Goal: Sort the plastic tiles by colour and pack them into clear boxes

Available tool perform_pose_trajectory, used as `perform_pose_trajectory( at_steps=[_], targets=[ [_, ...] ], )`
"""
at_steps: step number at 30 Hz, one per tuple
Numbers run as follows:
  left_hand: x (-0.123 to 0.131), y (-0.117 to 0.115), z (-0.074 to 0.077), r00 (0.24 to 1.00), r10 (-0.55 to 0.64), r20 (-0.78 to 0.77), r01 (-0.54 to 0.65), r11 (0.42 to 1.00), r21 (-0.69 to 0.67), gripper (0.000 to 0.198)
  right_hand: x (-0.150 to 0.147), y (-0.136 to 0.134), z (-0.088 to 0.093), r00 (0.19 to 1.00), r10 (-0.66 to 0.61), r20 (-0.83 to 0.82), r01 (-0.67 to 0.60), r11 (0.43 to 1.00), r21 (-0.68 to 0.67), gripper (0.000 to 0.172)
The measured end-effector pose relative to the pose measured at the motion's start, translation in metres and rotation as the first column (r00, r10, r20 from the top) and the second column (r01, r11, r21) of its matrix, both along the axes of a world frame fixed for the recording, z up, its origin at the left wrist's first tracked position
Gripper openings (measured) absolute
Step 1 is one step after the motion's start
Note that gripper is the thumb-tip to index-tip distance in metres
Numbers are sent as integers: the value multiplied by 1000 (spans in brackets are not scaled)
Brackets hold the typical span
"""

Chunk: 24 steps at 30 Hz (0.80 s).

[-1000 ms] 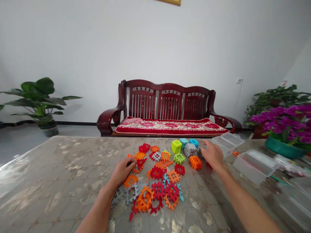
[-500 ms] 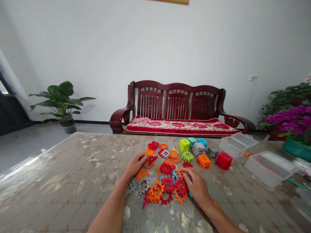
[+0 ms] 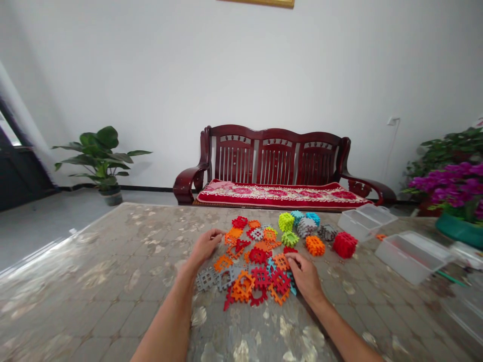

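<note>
A loose heap of flat, notched plastic building tiles in red, orange, grey and blue lies in front of me. My right hand (image 3: 306, 275) pinches the edge of an orange window-grid tile (image 3: 280, 262) at the heap's right side. My left hand (image 3: 207, 246) is at the left edge, fingers loosely bent and apart, beside an orange tile (image 3: 233, 235); nothing shows in it. Between the hands lie a red tile (image 3: 258, 255) and a red grid tile (image 3: 261, 277). Nearer me are an orange tile with a round opening (image 3: 243, 285) and a grey grid tile (image 3: 207, 279).
Behind the heap to the right stand sorted stacks: yellow-green (image 3: 286, 221), grey (image 3: 307, 227), orange (image 3: 315, 246) and red (image 3: 344, 245). Further right are clear plastic boxes (image 3: 413, 259). A patterned cloth (image 3: 94, 281) covers the table; a wooden bench (image 3: 275, 156) stands beyond.
My left hand has drawn slightly up and left, away from the red and orange tiles. My right hand stays at the orange grid tile. The view has shifted slightly.
</note>
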State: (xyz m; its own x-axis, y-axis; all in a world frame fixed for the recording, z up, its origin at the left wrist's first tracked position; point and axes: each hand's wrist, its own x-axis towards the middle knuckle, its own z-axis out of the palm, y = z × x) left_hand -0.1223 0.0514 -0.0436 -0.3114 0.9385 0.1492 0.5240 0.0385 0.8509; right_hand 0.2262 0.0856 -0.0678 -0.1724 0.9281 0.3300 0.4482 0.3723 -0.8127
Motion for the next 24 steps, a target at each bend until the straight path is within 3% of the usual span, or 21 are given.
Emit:
perform_pose_trajectory(
  at_steps=[4,8,13,15,18,24],
  targets=[
    [-9,-8,14,988,-19,-154,1,993,-120,35,-1,2,1,1000,-1,11,1,1000,15,34],
    [-14,-24,29,942,-170,-290,66,939,-337,29,-1,3,-2,1000,-27,-1,27,999,36,35],
    [-8,-59,44,849,-324,-417,63,846,-529,55,-2,4,-3,999,-39,-3,39,998,57,36],
    [-1,-72,46,813,-344,-471,34,834,-551,62,-2,4,-3,999,-43,0,43,997,66,36],
    [12,-87,44,776,-329,-539,-14,844,-536,55,-2,4,-2,999,-48,16,46,996,82,37],
    [19,-92,37,787,-244,-567,-52,889,-456,47,-2,5,-4,996,-83,32,79,992,100,37]
  ],
)
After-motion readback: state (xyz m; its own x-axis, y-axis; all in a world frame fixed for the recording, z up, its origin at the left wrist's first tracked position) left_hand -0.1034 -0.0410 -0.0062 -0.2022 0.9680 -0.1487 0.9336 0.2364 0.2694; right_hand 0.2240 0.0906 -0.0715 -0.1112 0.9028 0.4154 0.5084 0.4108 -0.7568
